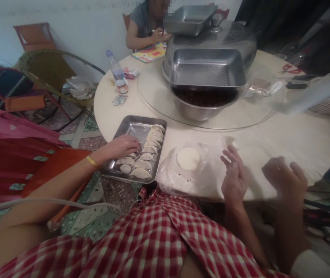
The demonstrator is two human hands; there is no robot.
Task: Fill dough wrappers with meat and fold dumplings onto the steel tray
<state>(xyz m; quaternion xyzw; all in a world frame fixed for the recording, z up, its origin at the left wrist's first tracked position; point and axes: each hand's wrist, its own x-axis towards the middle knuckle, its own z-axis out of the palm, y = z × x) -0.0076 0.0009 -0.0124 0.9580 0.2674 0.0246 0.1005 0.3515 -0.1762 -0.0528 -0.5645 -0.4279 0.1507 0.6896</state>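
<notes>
My left hand [123, 146] reaches into a steel tray [130, 127] at the table's left edge. Its fingers are curled together, tips down among several folded dumplings [149, 150]; what they pinch is hidden. My right hand [234, 175] hovers over the table edge with fingers stretched and apart, holding nothing. Just left of it a stack of round dough wrappers [188, 158] lies on a clear plastic bag [176, 179]. A second, blurred hand [283, 173] with a white sleeve sits right of mine and seems to belong to another person.
A big steel bowl of dark filling [205, 101] stands mid-table under a steel pan [207, 67], beside a large pot lid. A water bottle [115, 67] and a small jar stand at the far left. A person sits at the far side. Chairs stand to the left.
</notes>
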